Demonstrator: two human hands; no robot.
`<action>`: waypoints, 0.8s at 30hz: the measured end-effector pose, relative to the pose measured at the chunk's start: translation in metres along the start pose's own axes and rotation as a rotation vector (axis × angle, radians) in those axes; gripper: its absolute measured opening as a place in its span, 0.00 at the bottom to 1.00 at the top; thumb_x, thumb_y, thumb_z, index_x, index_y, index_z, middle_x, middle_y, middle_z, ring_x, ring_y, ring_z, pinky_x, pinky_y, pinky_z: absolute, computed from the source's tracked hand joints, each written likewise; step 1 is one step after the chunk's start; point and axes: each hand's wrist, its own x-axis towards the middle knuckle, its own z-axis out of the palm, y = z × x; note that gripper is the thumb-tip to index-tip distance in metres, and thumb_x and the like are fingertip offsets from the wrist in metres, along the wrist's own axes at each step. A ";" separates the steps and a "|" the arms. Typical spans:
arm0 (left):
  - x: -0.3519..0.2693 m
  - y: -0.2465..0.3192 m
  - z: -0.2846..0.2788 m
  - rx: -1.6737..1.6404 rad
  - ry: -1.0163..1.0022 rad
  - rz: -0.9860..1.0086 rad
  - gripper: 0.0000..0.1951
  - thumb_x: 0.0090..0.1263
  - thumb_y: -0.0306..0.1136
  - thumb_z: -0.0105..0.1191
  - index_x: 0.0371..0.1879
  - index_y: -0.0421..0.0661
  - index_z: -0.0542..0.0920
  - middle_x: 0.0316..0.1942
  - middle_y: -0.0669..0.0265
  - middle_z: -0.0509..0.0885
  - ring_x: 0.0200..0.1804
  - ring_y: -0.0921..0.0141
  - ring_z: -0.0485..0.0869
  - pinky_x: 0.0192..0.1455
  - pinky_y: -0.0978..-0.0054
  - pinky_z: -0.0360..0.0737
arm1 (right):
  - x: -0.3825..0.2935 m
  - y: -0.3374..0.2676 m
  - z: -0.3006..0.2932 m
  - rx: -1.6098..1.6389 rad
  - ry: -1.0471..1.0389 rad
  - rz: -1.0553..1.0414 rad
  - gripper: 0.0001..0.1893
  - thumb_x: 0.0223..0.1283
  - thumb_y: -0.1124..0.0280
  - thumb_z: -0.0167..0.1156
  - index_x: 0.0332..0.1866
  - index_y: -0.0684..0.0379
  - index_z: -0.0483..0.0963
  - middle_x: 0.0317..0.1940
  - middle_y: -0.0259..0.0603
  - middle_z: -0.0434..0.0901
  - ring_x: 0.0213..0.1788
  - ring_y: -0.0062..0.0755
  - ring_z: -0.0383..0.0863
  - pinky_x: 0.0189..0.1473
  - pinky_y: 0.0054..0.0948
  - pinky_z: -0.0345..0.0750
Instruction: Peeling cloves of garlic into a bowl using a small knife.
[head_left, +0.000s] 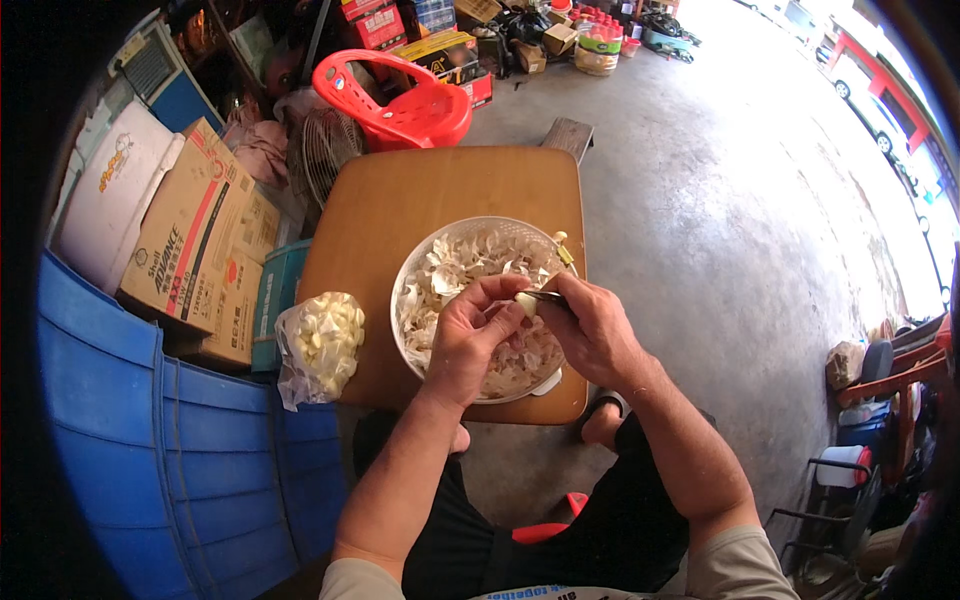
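Observation:
Above a white plastic basket (397, 300) full of papery garlic skins (450, 270), my left hand (472, 330) grips a garlic clove (527, 303) between thumb and fingers. My right hand (592, 322) is closed on a small knife (547, 296), its dark blade against the clove. The basket stands on a brown wooden table (450, 180). At the table's left edge sits a clear plastic bag (322, 349) of peeled garlic cloves. By the basket's upper right rim lies a small yellow-green piece (564, 255) that I cannot identify.
A red plastic chair (427, 112) and a fan guard (322, 146) stand beyond the table. Cardboard boxes (195, 240) and blue panels (217, 435) line the left side. A wooden stool or plank (570, 136) is at the table's far right corner. A metal rack (840, 487) stands at right.

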 end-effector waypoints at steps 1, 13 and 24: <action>0.000 -0.001 0.000 0.000 -0.021 0.008 0.10 0.74 0.28 0.58 0.51 0.45 0.79 0.41 0.70 0.85 0.39 0.81 0.84 0.39 0.84 0.79 | 0.000 0.000 0.000 0.000 0.004 0.005 0.09 0.66 0.71 0.59 0.37 0.63 0.68 0.29 0.54 0.77 0.34 0.62 0.80 0.35 0.50 0.74; 0.002 -0.012 -0.001 -0.115 0.021 0.091 0.10 0.75 0.30 0.58 0.52 0.45 0.80 0.41 0.72 0.85 0.39 0.81 0.84 0.40 0.83 0.81 | 0.000 -0.009 0.000 -0.121 -0.033 -0.039 0.14 0.62 0.64 0.65 0.36 0.62 0.68 0.30 0.49 0.78 0.35 0.55 0.81 0.35 0.46 0.76; -0.002 -0.016 -0.004 -0.317 -0.042 -0.001 0.09 0.76 0.29 0.56 0.52 0.44 0.81 0.44 0.69 0.86 0.41 0.80 0.83 0.44 0.82 0.83 | 0.002 -0.007 -0.001 -0.214 0.002 -0.119 0.14 0.59 0.63 0.67 0.35 0.59 0.69 0.29 0.45 0.78 0.34 0.53 0.82 0.33 0.46 0.77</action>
